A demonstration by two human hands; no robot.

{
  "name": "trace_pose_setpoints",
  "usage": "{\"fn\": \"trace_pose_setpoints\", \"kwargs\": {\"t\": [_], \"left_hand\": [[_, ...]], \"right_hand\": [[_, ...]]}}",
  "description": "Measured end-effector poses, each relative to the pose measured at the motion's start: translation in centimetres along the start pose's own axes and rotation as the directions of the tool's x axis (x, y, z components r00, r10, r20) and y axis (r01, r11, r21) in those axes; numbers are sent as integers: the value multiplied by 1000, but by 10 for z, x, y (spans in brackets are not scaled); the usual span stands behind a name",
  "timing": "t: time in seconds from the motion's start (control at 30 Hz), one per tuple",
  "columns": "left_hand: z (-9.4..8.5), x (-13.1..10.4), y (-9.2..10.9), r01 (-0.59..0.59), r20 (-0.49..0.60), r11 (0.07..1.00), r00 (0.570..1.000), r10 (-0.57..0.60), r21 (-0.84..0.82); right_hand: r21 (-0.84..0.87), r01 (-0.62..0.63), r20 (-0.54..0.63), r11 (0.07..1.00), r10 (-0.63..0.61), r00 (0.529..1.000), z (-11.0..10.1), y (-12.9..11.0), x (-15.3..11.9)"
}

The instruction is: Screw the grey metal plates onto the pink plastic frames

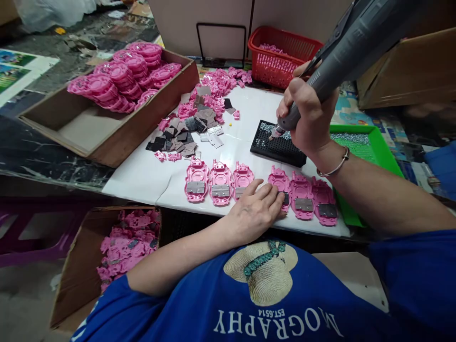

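My right hand (309,109) is wrapped round a dark grey power screwdriver (335,71), whose tip points down over a black perforated tray (278,145) of small screws. A row of several pink plastic shells (197,175) lies along the table's front edge, each visible one with a grey or black plate across its lower part. My left hand (256,206) rests on the middle of the row, palm down with fingers stretched, touching a shell (279,179) and partly covering its plate. Whether anything lies under the palm is hidden.
Loose plates (178,135) and small pink parts (217,83) are heaped behind the row. A cardboard box (142,123) of stacked shells stands left, a red basket (281,57) behind, a green tray (384,152) right. Below the table is a box of pink pieces (128,247).
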State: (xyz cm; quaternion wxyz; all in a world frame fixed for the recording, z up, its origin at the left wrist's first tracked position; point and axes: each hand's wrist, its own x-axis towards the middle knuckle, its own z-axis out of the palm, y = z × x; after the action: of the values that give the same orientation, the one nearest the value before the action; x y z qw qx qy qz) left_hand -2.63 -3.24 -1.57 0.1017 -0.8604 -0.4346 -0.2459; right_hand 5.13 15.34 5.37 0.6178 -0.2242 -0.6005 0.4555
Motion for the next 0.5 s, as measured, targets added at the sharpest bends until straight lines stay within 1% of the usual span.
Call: {"fn": "trace_pose_setpoints", "kwargs": {"t": [0.13, 0.27, 0.33, 0.43, 0.5], "left_hand": [[-1, 1, 0, -5, -1, 1000, 1000, 5, 0], [-1, 1, 0, -1, -5, 1000, 1000, 1, 2], [0, 2, 0, 1, -19, 1000, 1000, -1, 3], [1, 1, 0, 1, -32, 1000, 999, -1, 6], [1, 1, 0, -3, -33, 1000, 999, 3, 5]], "right_hand": [[-31, -12, 7, 999, 13, 1000, -1, 4, 0], [33, 14, 25, 999, -14, 1000, -2, 9, -2], [35, 14, 27, 999, -15, 1000, -3, 9, -2], [10, 2, 33, 1000, -3, 999, -2, 4, 0], [23, 11, 44, 1000, -12, 999, -2, -7, 2]]}}
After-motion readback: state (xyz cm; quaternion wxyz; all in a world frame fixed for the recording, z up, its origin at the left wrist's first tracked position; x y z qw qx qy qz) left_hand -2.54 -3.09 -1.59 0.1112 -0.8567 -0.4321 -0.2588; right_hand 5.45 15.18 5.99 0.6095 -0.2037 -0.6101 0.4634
